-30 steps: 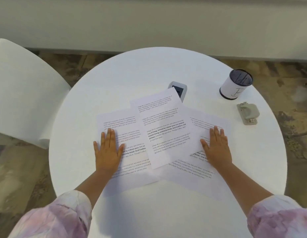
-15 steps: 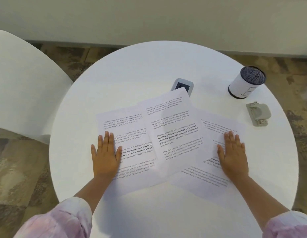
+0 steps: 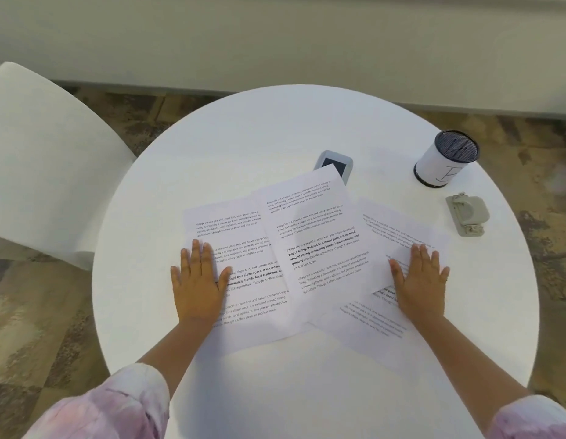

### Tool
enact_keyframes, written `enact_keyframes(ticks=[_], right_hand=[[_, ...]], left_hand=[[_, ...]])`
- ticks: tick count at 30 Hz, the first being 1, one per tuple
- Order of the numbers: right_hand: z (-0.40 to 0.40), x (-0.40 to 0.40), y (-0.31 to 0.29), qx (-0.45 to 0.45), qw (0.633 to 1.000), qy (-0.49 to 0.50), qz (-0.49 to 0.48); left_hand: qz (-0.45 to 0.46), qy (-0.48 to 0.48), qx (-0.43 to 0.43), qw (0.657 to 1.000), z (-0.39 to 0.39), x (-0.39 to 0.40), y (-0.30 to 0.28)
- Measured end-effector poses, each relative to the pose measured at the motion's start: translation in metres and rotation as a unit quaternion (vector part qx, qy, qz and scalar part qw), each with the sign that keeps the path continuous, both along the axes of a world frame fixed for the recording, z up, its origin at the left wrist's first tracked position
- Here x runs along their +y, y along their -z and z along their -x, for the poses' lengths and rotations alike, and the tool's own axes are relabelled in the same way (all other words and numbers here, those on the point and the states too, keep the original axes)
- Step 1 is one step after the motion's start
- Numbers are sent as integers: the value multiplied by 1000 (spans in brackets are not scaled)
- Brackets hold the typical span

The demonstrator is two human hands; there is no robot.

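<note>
A round white table (image 3: 275, 128) stands on mottled brown floor (image 3: 37, 312); 1 white chair (image 3: 37, 172) sits at its left; at far right a dark-rimmed white cup (image 3: 440, 169) stands upright, a grey hole punch (image 3: 467, 213) near it; a small grey dark-screened device (image 3: 338, 163) lies nearer the middle

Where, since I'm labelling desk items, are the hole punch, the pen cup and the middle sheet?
hole punch (image 3: 467, 213), head view, on its grey top.
pen cup (image 3: 437, 167), head view, on its white side wall.
middle sheet (image 3: 319, 242), head view, on its printed centre.
</note>
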State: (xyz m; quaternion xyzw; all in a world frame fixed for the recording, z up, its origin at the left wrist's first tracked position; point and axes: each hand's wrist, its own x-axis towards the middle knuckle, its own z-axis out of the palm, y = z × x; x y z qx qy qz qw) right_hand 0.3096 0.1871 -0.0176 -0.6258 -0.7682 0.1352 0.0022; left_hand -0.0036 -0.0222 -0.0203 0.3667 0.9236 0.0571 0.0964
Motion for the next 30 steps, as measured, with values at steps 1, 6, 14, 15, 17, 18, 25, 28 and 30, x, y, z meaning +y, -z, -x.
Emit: enact_keyframes(ticks=[1, 6, 14, 15, 17, 18, 25, 28, 30], right_hand=[[6, -1, -2, 3, 1000, 12, -10], [37, -11, -11, 11, 999, 7, -34], [60, -10, -24, -68, 998, -4, 14], [60, -9, -25, -71, 997, -6, 18], [59, -6, -27, -74, 997, -10, 27], [59, -5, -28, -73, 997, -12, 32], [61, 2, -31, -62, 996, -9, 62], [61, 4, -28, -56, 996, -12, 63], [61, 5, -27, -55, 996, -13, 66]], left_hand=[[-4, -15, -13, 1000, -1, 1, -1], [-61, -112, -54, 990, -6, 6, -7], [-20, -168, -67, 983, -7, 9, -21], [-17, -167, -66, 984, -6, 10, -21], [-21, -173, -70, 982, -5, 10, -22], [-22, -177, -72, 981, -4, 11, -21], [-29, -175, -60, 982, -4, 9, -17], [-24, -164, -54, 985, -5, 6, -14], [-21, -163, -58, 985, -5, 6, -14]])
